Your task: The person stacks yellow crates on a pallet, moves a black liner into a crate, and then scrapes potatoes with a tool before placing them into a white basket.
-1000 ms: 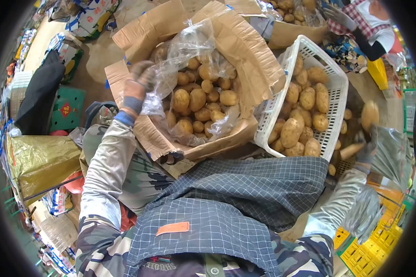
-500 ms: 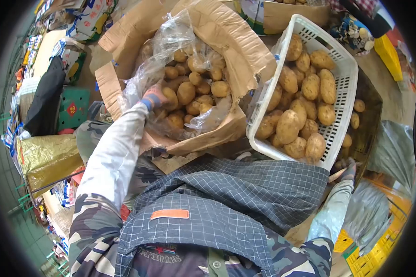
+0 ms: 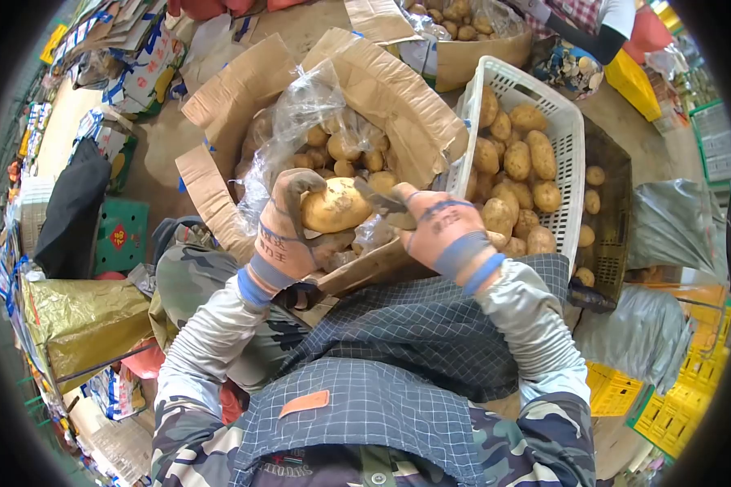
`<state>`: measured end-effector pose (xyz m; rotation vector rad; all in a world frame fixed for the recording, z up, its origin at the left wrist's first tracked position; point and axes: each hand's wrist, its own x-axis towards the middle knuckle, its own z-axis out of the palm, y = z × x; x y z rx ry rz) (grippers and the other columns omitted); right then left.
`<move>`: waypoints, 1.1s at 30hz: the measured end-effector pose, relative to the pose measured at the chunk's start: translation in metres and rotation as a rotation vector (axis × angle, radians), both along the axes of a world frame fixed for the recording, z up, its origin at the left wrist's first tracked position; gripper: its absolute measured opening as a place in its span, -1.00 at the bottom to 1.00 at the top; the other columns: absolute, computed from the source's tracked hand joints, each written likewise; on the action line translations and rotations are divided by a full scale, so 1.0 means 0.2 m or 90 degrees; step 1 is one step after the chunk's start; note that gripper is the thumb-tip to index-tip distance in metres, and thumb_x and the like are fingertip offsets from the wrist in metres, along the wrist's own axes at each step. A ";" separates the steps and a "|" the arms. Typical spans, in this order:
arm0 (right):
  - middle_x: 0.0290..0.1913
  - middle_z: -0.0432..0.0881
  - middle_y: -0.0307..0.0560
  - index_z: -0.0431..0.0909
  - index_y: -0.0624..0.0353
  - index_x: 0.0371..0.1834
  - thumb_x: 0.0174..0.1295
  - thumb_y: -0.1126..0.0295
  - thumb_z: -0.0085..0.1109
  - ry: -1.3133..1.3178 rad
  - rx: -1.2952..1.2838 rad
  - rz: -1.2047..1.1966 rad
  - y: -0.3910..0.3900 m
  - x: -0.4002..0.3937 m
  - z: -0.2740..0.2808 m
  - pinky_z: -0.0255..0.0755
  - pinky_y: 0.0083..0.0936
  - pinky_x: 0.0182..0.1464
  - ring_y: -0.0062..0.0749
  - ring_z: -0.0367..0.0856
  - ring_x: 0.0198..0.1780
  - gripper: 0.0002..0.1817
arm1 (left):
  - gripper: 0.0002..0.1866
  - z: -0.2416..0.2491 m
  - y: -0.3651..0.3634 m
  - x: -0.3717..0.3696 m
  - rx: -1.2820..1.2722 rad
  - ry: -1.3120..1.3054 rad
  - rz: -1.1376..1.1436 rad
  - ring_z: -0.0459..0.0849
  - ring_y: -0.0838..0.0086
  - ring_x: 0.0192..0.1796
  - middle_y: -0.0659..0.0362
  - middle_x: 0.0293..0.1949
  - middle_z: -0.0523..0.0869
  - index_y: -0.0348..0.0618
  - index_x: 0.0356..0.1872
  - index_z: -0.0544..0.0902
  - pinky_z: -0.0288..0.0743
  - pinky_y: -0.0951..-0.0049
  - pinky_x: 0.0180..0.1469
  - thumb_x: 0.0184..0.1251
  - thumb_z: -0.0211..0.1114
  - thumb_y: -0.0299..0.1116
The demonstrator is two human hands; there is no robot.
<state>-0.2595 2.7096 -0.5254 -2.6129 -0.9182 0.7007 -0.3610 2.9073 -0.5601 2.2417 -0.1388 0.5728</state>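
My left hand (image 3: 286, 231), in an orange glove with dark fingers, is closed around a large yellow potato (image 3: 333, 204) above the open carton (image 3: 418, 101). From the right, my right hand (image 3: 440, 230), gloved alike, reaches in with its fingers apart and its dark fingertips against the potato's right end. Clear plastic film (image 3: 304, 97) lines the carton, and several smaller potatoes (image 3: 343, 148) lie inside. Beside the carton stands a white slatted crate (image 3: 567, 134) holding several large potatoes (image 3: 542, 154).
A dark crate (image 3: 613, 174) with a few potatoes stands right of the white one. Another person's sleeved arm (image 3: 573, 28) shows at the upper right, beside a yellow crate (image 3: 632, 85). Gold sheeting (image 3: 89, 321) and a green box (image 3: 120, 235) are at left.
My left hand has risen from the carton's potatoes with a large one in it. My right hand has come from beside the crates at lower right to that potato.
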 end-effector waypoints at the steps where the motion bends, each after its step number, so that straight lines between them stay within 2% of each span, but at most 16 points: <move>1: -0.12 0.67 0.06 0.47 0.11 0.12 0.11 0.26 0.24 -0.013 -0.017 0.004 0.04 -0.02 -0.01 0.50 -0.31 0.01 -0.07 0.64 -0.05 -0.52 | -0.28 0.00 0.01 0.00 0.016 -0.044 0.020 0.57 0.12 -0.15 0.00 -0.14 0.50 -0.14 -0.02 0.37 0.49 0.30 -0.10 -0.27 0.62 -0.37; 2: -0.12 0.66 0.07 0.43 0.10 0.17 0.11 0.22 0.26 -0.025 -0.036 0.010 0.08 -0.05 -0.01 0.49 -0.29 0.03 -0.05 0.62 -0.04 -0.47 | -0.28 0.00 0.02 -0.01 0.041 -0.043 0.034 0.56 0.06 -0.16 -0.01 -0.13 0.50 -0.15 -0.02 0.37 0.49 0.24 -0.12 -0.27 0.60 -0.37; 6: -0.14 0.67 0.07 0.37 0.06 0.24 0.11 0.20 0.26 -0.053 -0.060 -0.027 0.20 -0.13 -0.07 0.49 -0.30 0.02 -0.10 0.63 -0.04 -0.40 | -0.28 -0.02 0.09 -0.02 0.057 -0.041 0.067 0.55 0.06 -0.15 -0.01 -0.14 0.48 -0.15 -0.03 0.37 0.48 0.23 -0.13 -0.29 0.60 -0.36; 8: -0.14 0.67 0.06 0.36 0.05 0.26 0.11 0.20 0.27 -0.068 -0.042 -0.002 0.21 -0.11 -0.10 0.49 -0.30 0.01 -0.10 0.63 -0.05 -0.39 | -0.28 -0.02 0.10 -0.04 0.044 -0.022 0.080 0.55 0.17 -0.18 0.03 -0.16 0.49 -0.16 -0.04 0.39 0.46 0.30 -0.14 -0.28 0.64 -0.32; 11: -0.15 0.66 0.08 0.33 0.04 0.30 0.10 0.20 0.27 -0.058 -0.035 0.016 0.26 -0.09 -0.10 0.50 -0.31 0.01 -0.09 0.64 -0.07 -0.35 | -0.29 -0.06 0.11 -0.04 0.021 0.005 0.115 0.55 0.17 -0.18 0.03 -0.18 0.49 -0.15 -0.05 0.39 0.46 0.30 -0.13 -0.27 0.63 -0.31; 13: -0.07 0.65 0.02 0.28 0.10 0.35 0.09 0.23 0.25 -0.039 -0.026 0.051 0.26 -0.06 -0.13 0.48 -0.32 0.02 -0.13 0.62 0.00 -0.30 | -0.29 -0.07 0.11 -0.04 0.011 0.016 0.120 0.55 0.16 -0.17 0.03 -0.18 0.49 -0.16 -0.05 0.38 0.45 0.29 -0.12 -0.27 0.63 -0.31; 15: -0.09 0.65 0.03 0.28 0.09 0.35 0.10 0.23 0.25 -0.032 -0.031 0.056 0.26 -0.04 -0.10 0.49 -0.32 0.02 -0.13 0.63 -0.02 -0.30 | -0.29 -0.08 0.11 -0.02 0.000 0.027 0.121 0.54 0.15 -0.17 0.02 -0.18 0.48 -0.16 -0.05 0.38 0.45 0.29 -0.11 -0.27 0.62 -0.32; 17: -0.11 0.66 0.03 0.28 0.08 0.35 0.10 0.22 0.25 -0.023 -0.035 0.056 0.25 -0.01 -0.10 0.49 -0.32 0.01 -0.13 0.64 -0.04 -0.30 | -0.28 -0.08 0.10 0.01 0.083 -0.022 0.118 0.55 0.08 -0.17 0.00 -0.16 0.47 -0.15 -0.06 0.37 0.48 0.23 -0.17 -0.32 0.60 -0.33; 20: -0.14 0.67 0.04 0.28 0.10 0.35 0.11 0.21 0.24 -0.054 -0.079 0.005 0.22 0.01 -0.12 0.51 -0.30 -0.03 -0.12 0.65 -0.07 -0.31 | -0.31 -0.09 0.06 0.03 0.062 -0.006 0.112 0.54 0.08 -0.17 0.00 -0.16 0.47 -0.15 -0.06 0.37 0.48 0.23 -0.17 -0.28 0.59 -0.32; 25: -0.15 0.67 0.05 0.29 0.07 0.34 0.12 0.20 0.24 -0.060 -0.013 0.034 0.20 -0.02 -0.17 0.53 -0.30 -0.05 -0.11 0.66 -0.09 -0.32 | -0.33 -0.12 0.03 0.06 0.081 -0.005 0.112 0.54 0.06 -0.18 0.00 -0.16 0.47 -0.12 -0.05 0.37 0.48 0.22 -0.21 -0.25 0.57 -0.32; 28: -0.17 0.67 0.09 0.27 0.18 0.33 0.11 0.22 0.22 -0.056 -0.020 0.001 0.17 0.03 -0.16 0.53 -0.30 -0.07 -0.12 0.67 -0.10 -0.30 | -0.32 -0.12 0.02 0.07 0.073 -0.005 0.104 0.55 0.04 -0.17 -0.01 -0.15 0.47 -0.11 -0.05 0.37 0.48 0.21 -0.21 -0.27 0.57 -0.34; 33: -0.18 0.68 0.05 0.34 0.13 0.29 0.08 0.25 0.24 -0.046 -0.068 0.027 0.17 0.00 -0.17 0.53 -0.33 -0.08 -0.13 0.67 -0.11 -0.35 | -0.31 -0.15 0.03 0.08 0.109 -0.002 0.095 0.55 0.03 -0.15 0.00 -0.16 0.48 -0.12 -0.04 0.37 0.49 0.21 -0.19 -0.27 0.58 -0.36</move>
